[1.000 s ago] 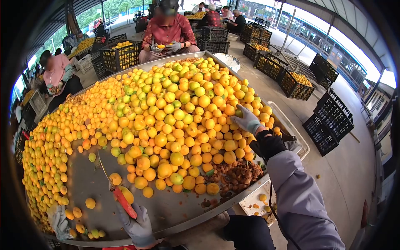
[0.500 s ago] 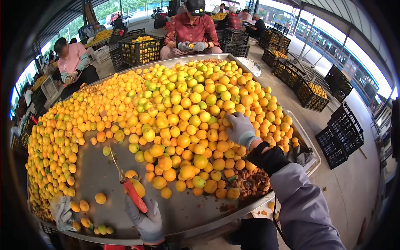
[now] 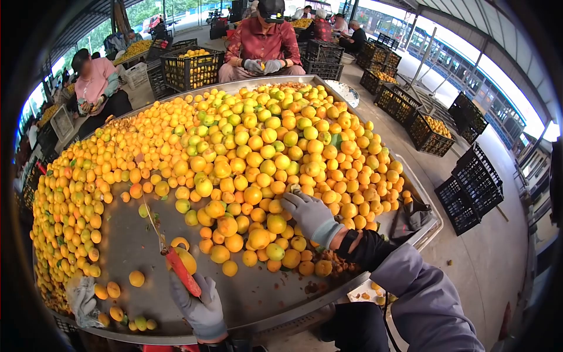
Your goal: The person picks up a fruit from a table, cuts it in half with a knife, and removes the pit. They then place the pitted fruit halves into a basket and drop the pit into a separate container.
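Note:
My left hand (image 3: 202,308), in a grey glove, is closed round the red handle (image 3: 183,271) of a thin-bladed tool near the tray's front edge. Its blade (image 3: 153,222) points up and away over bare metal. A yellow-orange fruit (image 3: 187,260) lies beside the handle. My right hand (image 3: 311,217), also gloved in grey, rests on the heap of yellow, orange and green fruit (image 3: 252,158). Its fingertips are at a fruit in the heap, and whether they grip it is unclear.
A metal tray (image 3: 152,293) holds the heap. Crumpled grey cloth (image 3: 84,302) lies at its front left, dark cloth (image 3: 410,220) at its right. Across sits a person in red (image 3: 264,44); another person (image 3: 97,85) sits at the left. Black crates (image 3: 469,188) stand on the floor at right.
My right hand has moved left and towards me over the heap, and the brown scraps near it are now partly covered. The whole view has shifted slightly. My left hand still holds the tool.

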The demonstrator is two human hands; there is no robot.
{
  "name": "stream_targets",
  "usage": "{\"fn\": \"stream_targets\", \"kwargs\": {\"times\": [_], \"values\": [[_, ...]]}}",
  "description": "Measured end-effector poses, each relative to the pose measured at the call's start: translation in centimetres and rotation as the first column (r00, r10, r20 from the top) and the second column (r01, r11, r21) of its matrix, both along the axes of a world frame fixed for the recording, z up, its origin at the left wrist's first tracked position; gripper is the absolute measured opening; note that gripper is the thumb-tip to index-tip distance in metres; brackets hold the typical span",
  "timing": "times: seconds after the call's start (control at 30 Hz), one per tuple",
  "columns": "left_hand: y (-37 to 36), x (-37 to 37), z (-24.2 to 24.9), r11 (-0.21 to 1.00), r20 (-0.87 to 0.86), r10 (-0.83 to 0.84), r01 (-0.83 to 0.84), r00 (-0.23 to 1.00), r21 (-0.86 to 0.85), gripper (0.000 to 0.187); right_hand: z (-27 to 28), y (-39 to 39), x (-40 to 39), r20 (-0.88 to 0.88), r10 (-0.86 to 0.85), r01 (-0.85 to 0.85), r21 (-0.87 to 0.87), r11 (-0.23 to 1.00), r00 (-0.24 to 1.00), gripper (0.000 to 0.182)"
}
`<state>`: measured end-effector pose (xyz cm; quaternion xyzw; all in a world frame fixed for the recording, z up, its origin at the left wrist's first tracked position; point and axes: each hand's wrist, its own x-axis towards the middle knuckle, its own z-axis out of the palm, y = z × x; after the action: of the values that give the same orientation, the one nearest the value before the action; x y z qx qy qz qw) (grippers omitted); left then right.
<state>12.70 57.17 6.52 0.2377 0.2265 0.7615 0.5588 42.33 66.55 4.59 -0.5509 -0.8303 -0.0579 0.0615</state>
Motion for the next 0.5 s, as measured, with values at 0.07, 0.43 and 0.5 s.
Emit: {"fn": "stream_targets", "kwargs": {"times": [0.07,0.43,0.5], "values": [[-0.1,-0.1,0.0,1.0,0.01,-0.007,0.007,1.0,-0.025,0.038,-0.6,0.1,0.4,-0.018,0.018,-0.018,-0.003,1.0,1.0,0.054],[-0.3,-0.3,-0.4,0.997,-0.068,-0.058,0.061,0.996,0.056,0.04,4.3,3.3,5.4,-0.467,-0.193,0.229,0.022,0.973,0.863,0.037],[-0.1,-0.6,-2.5,0.99,-0.236,0.139,-0.13,0.962,0.053,0.039,4.1,5.7,7.9,-0.457,-0.238,0.303,0.074,0.95,0.857,0.04]]}}
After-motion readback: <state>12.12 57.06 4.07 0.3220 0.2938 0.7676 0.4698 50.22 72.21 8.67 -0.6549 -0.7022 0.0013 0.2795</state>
